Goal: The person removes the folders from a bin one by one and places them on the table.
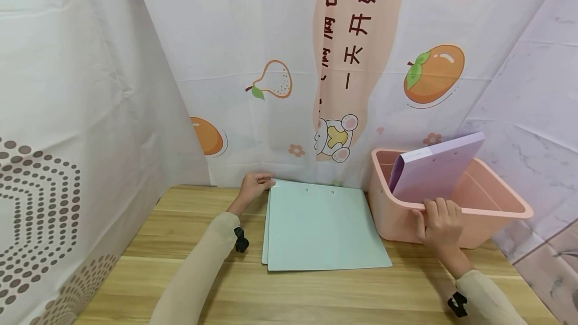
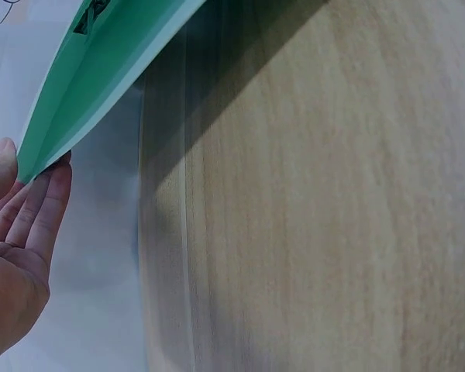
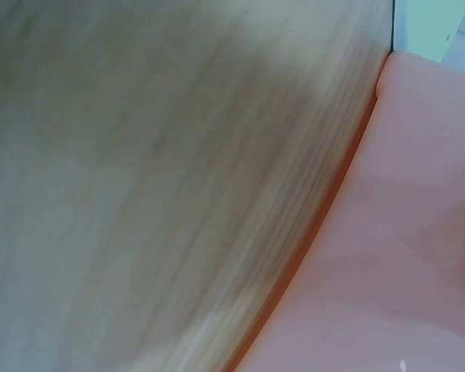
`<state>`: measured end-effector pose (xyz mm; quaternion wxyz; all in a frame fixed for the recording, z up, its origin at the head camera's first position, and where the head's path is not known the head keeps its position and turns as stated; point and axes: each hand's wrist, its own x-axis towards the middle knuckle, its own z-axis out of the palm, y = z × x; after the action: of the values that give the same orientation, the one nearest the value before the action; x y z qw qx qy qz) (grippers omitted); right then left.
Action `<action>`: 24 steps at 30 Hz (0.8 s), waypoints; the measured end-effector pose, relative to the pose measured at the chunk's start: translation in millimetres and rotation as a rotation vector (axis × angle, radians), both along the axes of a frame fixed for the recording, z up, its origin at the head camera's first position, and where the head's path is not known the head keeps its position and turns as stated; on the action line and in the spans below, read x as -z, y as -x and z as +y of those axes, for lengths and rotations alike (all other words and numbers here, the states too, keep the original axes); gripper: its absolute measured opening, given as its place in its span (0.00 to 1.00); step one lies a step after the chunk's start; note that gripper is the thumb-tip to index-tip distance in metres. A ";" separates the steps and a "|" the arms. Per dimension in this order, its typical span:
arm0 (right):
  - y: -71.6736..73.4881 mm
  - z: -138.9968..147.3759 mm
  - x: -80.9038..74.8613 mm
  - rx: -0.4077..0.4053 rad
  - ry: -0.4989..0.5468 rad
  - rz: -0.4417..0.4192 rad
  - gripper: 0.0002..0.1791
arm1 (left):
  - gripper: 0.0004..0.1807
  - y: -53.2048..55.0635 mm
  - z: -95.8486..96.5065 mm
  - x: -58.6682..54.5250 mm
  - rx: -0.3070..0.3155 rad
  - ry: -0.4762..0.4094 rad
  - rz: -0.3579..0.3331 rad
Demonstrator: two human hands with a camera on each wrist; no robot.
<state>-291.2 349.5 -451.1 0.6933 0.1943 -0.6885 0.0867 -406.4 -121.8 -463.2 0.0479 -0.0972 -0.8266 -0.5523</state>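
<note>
A light green file folder (image 1: 322,229) lies on the wooden table, its two covers slightly offset at the left edge. My left hand (image 1: 252,188) pinches its far left corner. In the left wrist view the thumb is on one side of the folder (image 2: 101,85) and the fingers are on the other; a dark clip shows inside. My right hand (image 1: 441,222) grips the near rim of a pink plastic bin (image 1: 397,222), fingers hooked over the edge. A purple file folder (image 1: 433,172) leans inside that bin. The right wrist view shows the bin's wall (image 3: 387,232) but not the hand.
The bin stands at the right, close beside the green folder's right edge. A printed curtain (image 1: 253,24) hangs behind the table (image 1: 316,297), and a white sheet (image 1: 104,114) hangs along its left side.
</note>
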 end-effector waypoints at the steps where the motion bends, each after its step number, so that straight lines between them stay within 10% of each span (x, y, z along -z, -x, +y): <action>1: -0.1 0.0 0.1 0.000 0.000 -0.002 0.36 | 0.15 0.0 -0.2 0.1 0.003 -0.001 -0.003; 24: -0.7 -1.9 -1.4 -0.001 0.005 0.009 0.37 | 0.18 1.2 -6.7 2.9 0.093 -0.050 -0.153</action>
<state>-290.5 347.6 -449.7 0.6969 0.1935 -0.6850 0.0879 -407.5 -128.5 -466.1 -0.0387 -0.0917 -0.8085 -0.5801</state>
